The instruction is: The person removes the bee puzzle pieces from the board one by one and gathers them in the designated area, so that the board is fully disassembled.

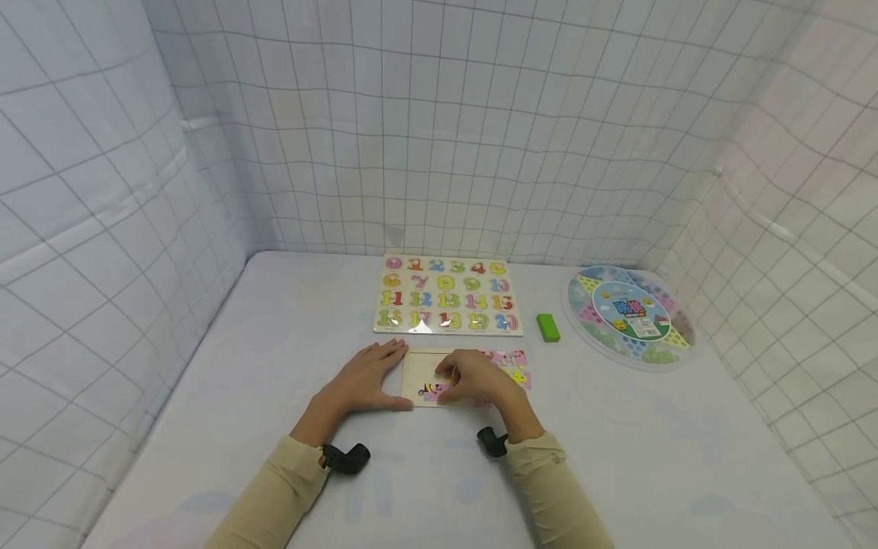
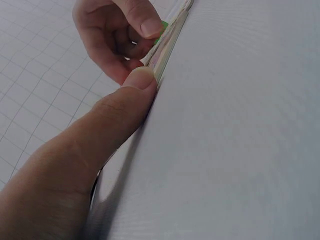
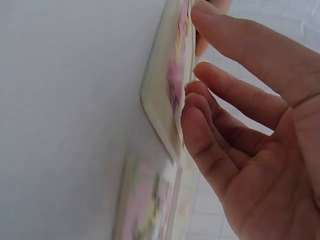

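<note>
A small wooden puzzle tray [image 1: 413, 374] lies flat on the white table, with pink-and-yellow picture pieces [image 1: 430, 395] in its lower part. My left hand [image 1: 368, 379] rests along the tray's left side, fingers extended at the top corner and thumb [image 2: 140, 79] against the near edge. Over the tray's right half is my right hand [image 1: 473, 377], its fingers loosely bent. In the right wrist view its thumb [image 3: 220, 30] touches the pieces in the tray, and nothing shows between thumb and fingers. Loose pink puzzle pieces [image 1: 519, 377] lie just right of the tray, partly hidden by this hand.
Behind the tray lies a number puzzle board [image 1: 447, 301]. A green block [image 1: 548, 328] sits to its right. Farther right is a round, colourful, flat package [image 1: 629, 316]. White grid-patterned cloth walls [image 1: 439, 137] stand at the back and sides.
</note>
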`<state>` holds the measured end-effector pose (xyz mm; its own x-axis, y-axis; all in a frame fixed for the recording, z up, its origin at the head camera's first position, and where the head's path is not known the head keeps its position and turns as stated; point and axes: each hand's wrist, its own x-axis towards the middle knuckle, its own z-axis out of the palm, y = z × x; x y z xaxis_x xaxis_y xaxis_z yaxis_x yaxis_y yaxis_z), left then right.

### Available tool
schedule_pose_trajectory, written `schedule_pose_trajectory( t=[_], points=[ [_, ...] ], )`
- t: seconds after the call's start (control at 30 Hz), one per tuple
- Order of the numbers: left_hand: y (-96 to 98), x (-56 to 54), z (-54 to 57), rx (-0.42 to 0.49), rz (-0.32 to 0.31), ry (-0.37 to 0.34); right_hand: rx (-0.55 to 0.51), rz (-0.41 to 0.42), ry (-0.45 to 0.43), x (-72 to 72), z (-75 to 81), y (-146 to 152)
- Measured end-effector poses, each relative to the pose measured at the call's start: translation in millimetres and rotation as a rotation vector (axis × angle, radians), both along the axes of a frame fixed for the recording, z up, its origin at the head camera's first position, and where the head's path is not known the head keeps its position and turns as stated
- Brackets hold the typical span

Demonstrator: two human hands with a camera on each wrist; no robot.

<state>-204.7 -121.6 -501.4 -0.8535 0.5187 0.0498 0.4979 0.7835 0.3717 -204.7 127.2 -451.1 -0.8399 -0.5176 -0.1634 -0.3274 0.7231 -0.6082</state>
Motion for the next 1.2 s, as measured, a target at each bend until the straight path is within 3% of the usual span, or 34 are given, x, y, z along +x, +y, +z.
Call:
schedule_pose_trajectory(
  t=[0.2,0.57,1.2],
  points=[
    [-1.1,-0.9,-1.0,0.002,-0.009,0.014,-0.002,-0.027,-0.048,-2.7,-2.5,-16.4],
    [-0.6,-0.3,2.0,-0.019,-0.007,0.0,0.02,0.013,-0.065,-1.4,0.7,-21.5],
    [0.0,-0.4,1.7,-0.02,-0.003,0.001,0.025,0.029,-0.041,0.9,2.0,-20.6]
  ],
)
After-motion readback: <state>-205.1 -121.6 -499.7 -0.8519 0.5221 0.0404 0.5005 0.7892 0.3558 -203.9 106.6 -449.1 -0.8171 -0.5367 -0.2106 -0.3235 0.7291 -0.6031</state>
